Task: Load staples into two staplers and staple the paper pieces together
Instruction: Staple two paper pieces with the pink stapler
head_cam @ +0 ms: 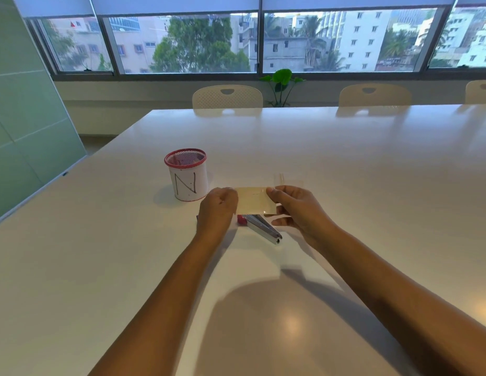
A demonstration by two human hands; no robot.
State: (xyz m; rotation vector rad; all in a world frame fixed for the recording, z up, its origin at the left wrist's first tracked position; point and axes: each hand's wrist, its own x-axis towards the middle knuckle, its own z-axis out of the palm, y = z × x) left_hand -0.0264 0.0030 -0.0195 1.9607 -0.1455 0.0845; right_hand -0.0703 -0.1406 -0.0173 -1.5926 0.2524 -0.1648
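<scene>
A small cream paper piece is held up above the white table, with small staple marks near its top. My left hand pinches its left edge and my right hand pinches its right edge. Below the paper lies a stapler with a red end and a shiny metal arm pointing toward the near right; its far part is hidden by the paper. Another pale paper piece lies flat on the table just behind my right hand. No second stapler shows.
A red mesh cup wrapped in white paper marked "N" stands to the left of my left hand. Cream chairs line the table's far edge, with a green plant under the windows.
</scene>
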